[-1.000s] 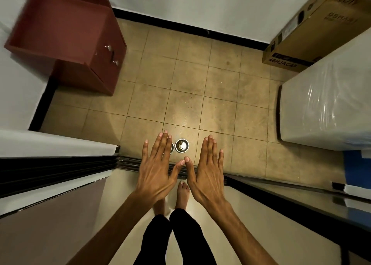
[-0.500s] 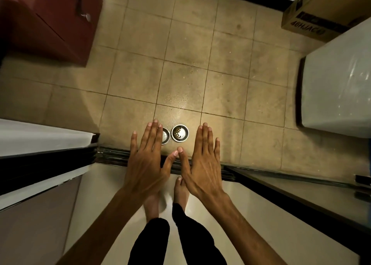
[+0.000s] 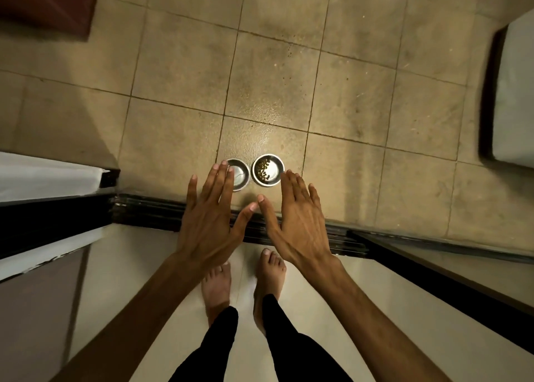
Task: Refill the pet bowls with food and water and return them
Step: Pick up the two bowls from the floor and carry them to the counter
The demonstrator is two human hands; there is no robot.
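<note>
Compared with a moment ago, the view has tipped further down: the dark red cabinet (image 3: pixel 43 3) has slid to the upper left corner, the cardboard box at the upper right has gone from sight, and both bare feet now show fully below the hands, which have stayed flat and side by side.

On the left, a white and black sliding door frame (image 3: pixel 52 196) runs in from the edge, and its dark ribbed metal floor track (image 3: pixel 150 217) crosses beneath the hands. The left hand (image 3: pixel 209 222) is held palm down in the air with straight fingers close together and the thumb spread out to the right; it holds nothing. Its fingertips overlap the left rim of the small round steel bowl with a shiny inside (image 3: pixel 239 175); whether this bowl holds water cannot be told. Just beside it to the right, with rims nearly touching, sits the small round steel bowl with brown kibble (image 3: pixel 268 169). Both bowls stand on the beige tiled floor (image 3: pixel 346 92) just past the track. The right hand (image 3: pixel 300 222) is likewise flat, palm down, fingers straight and together, thumb angled towards the left thumb so the two tips almost meet; it grips nothing, and its fingertips sit at the kibble bowl's lower right rim. At the far right edge stands a white plastic-wrapped appliance (image 3: pixel 514 92).
</note>
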